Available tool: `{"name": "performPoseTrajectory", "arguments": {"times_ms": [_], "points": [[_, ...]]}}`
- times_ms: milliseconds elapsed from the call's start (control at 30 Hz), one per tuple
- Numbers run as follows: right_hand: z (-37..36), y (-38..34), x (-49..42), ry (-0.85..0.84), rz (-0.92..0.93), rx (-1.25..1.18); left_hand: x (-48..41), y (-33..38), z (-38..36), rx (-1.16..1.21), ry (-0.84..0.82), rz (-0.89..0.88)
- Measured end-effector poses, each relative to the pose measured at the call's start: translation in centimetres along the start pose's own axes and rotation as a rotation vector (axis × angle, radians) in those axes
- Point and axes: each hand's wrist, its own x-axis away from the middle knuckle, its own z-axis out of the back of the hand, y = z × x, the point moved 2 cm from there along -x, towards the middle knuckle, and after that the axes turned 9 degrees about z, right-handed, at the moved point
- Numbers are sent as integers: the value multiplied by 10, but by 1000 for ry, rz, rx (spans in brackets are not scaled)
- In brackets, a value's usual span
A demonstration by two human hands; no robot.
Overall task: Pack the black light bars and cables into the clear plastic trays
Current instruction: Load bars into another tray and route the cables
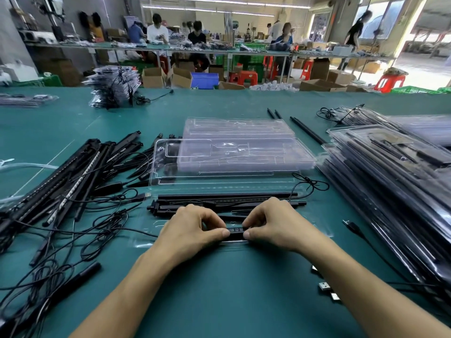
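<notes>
Left hand (192, 225) and right hand (271, 220), fingers curled, each pinch one end of the black button controller (235, 231) over the clear tray (144, 241), just in front of its light bars (227, 197).

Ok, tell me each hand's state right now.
Left hand: pinching the black controller.
Right hand: pinching the black controller's other end.

bars (73, 172) left, packed trays (390, 181) right
</notes>
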Motion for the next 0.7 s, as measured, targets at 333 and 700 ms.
{"name": "performPoseTrajectory", "arguments": {"times_ms": [333, 700], "points": [[16, 11, 4, -89, 103, 64, 0, -2, 0, 26, -18, 10], [43, 47, 28, -88, 67, 342, -2, -2, 2, 49, -58, 27]]}}
